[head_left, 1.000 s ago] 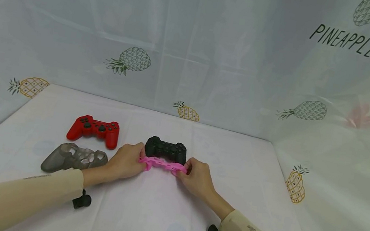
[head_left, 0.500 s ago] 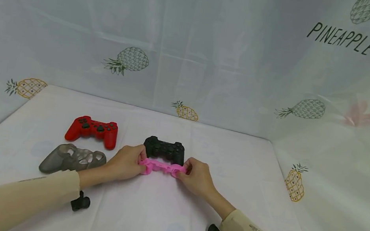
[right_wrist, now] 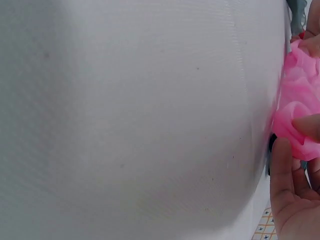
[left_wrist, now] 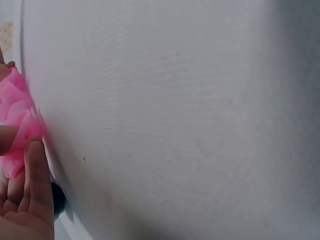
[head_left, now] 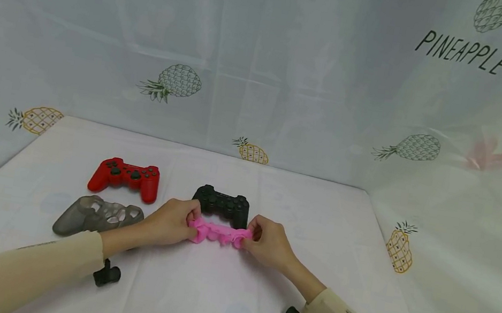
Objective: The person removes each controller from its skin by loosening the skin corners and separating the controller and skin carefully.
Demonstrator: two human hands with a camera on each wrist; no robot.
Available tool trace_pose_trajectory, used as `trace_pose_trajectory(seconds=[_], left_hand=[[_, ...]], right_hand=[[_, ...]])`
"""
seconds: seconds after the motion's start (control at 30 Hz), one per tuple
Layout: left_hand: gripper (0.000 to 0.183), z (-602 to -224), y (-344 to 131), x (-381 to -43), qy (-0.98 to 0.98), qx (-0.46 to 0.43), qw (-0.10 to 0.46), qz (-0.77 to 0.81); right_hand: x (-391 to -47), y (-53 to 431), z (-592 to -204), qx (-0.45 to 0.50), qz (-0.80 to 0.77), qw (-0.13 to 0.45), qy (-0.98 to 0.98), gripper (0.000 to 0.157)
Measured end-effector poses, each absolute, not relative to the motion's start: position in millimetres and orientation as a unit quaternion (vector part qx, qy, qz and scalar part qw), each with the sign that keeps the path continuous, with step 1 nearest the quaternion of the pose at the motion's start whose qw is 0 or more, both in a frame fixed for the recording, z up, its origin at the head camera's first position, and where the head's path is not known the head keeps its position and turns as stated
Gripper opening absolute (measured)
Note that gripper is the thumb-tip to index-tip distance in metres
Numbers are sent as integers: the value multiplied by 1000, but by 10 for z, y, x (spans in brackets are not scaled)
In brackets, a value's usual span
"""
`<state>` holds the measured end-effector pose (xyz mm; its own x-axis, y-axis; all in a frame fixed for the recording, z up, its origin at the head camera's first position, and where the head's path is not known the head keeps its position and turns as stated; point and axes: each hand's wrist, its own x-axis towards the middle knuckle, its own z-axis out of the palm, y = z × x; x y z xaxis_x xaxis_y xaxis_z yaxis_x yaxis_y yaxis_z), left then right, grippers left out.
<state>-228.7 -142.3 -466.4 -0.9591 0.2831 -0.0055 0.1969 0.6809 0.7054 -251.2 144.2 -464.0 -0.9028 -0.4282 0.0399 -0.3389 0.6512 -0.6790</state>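
In the head view, a pink silicone controller cover (head_left: 221, 234) is stretched between both hands near the middle of the table. My left hand (head_left: 173, 222) pinches its left end between thumb and fingers. The right end is pinched the same way by my right hand (head_left: 270, 244). Just behind the cover lies a black game controller (head_left: 225, 205), whose lower left grip is hidden by my left hand. Both wrist views show the soft pink cover (left_wrist: 17, 107) bunched at the fingertips. Part of something dark shows below the cover in each.
On the left of the white-covered table (head_left: 190, 299) lies a red game controller (head_left: 128, 173). A grey translucent controller cover (head_left: 88, 219) is in front of it, beside my left forearm. Pineapple-print sheeting (head_left: 292, 76) hangs behind the table and at its sides.
Both hands have drawn the pink cover slightly towards the body, away from the black controller's front. The cover has changed shape a little and shows more of its face.
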Motion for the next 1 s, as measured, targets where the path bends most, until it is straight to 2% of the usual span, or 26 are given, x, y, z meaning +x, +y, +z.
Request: trace_pose_trajectory(seconds=[0.4, 0.6, 1.0], left_hand=[[24, -4591, -1478, -2282, 899, 166, 69, 399], [26, -4542, -1453, -2275, 892, 160, 72, 416], [31, -4513, -1470, -2260, 863, 186, 99, 459]], right_hand=[[-2474, 1487, -4568, -243, -387, 89, 885, 28], [-2487, 1494, -4518, -262, -405, 83, 872, 27], [-2413, 1509, -4446, -251, -440, 100, 856, 29]])
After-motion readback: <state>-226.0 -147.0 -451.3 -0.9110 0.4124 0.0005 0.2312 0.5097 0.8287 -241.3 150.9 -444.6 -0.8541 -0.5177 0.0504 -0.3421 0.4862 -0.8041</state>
